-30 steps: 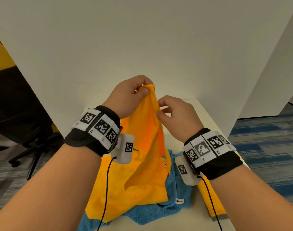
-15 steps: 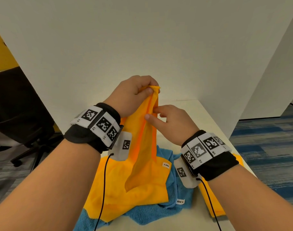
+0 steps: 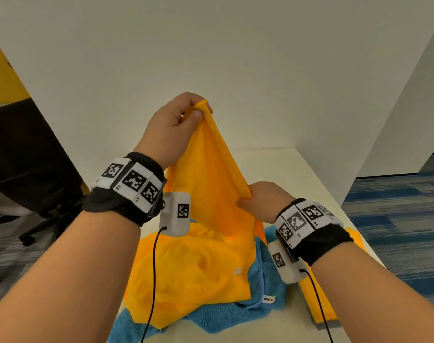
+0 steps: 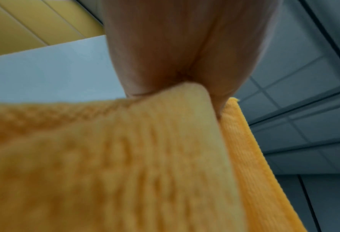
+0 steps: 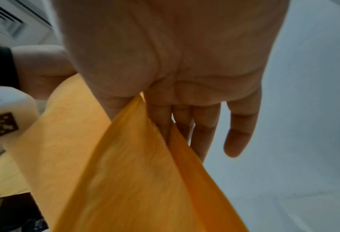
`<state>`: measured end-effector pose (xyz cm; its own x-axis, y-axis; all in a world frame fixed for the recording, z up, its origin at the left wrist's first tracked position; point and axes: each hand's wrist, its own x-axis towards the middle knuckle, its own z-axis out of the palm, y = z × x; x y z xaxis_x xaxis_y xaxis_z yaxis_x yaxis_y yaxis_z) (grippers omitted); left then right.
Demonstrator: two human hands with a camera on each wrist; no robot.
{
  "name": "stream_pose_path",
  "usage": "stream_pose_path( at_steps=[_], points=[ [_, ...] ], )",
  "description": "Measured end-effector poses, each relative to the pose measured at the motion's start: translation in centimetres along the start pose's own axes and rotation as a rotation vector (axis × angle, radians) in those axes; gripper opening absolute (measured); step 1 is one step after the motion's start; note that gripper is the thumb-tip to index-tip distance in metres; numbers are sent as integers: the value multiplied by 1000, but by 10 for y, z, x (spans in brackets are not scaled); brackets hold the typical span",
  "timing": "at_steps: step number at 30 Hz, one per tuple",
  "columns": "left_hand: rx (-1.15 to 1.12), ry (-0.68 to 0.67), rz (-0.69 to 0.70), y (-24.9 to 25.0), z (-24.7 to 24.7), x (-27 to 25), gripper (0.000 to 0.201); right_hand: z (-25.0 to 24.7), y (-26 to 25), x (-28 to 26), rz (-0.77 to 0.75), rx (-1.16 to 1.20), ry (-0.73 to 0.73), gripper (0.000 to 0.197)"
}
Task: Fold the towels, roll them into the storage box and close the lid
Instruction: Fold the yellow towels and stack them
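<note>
My right hand (image 3: 263, 203) has slid down the orange towel's (image 3: 211, 184) edge since the earlier frame and now sits well below my left hand (image 3: 176, 127). The left grip pinches the top corner, thumb against curled fingers; the right grip pinches the edge lower down. The towel hangs between them, its bottom piled on a blue towel (image 3: 235, 315) on the tabletop (image 3: 305, 167).

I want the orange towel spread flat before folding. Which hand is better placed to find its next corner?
The right hand, probably. It pinches the orange towel's edge partway down, so it could slide along to the next corner. The left hand pinches the raised top corner and anchors it.
</note>
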<state>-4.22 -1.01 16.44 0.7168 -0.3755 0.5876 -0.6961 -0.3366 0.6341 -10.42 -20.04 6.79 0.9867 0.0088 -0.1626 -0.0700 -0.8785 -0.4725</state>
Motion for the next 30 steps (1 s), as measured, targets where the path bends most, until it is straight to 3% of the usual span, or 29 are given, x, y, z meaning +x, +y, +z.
stream_pose_path(
  at_steps=[5,9,19,23,27,30],
  points=[
    [-64,169,-151,-19,-8,-5,22,6,22,1,134,-135,-92,42],
    [-64,186,-210,-32,-8,-9,21,10,34,3,167,-186,-126,45],
    [-72,183,-162,-29,-6,-13,21,34,48,9,159,-205,-191,44],
    [-72,201,-170,-30,-6,-12,20,35,50,7,162,-130,-111,45],
    [-91,253,-250,-44,-10,-13,21,16,62,6,257,-31,144,47],
    [-60,283,-353,-61,-10,-18,19,-7,71,6,318,-98,258,43]
  ],
)
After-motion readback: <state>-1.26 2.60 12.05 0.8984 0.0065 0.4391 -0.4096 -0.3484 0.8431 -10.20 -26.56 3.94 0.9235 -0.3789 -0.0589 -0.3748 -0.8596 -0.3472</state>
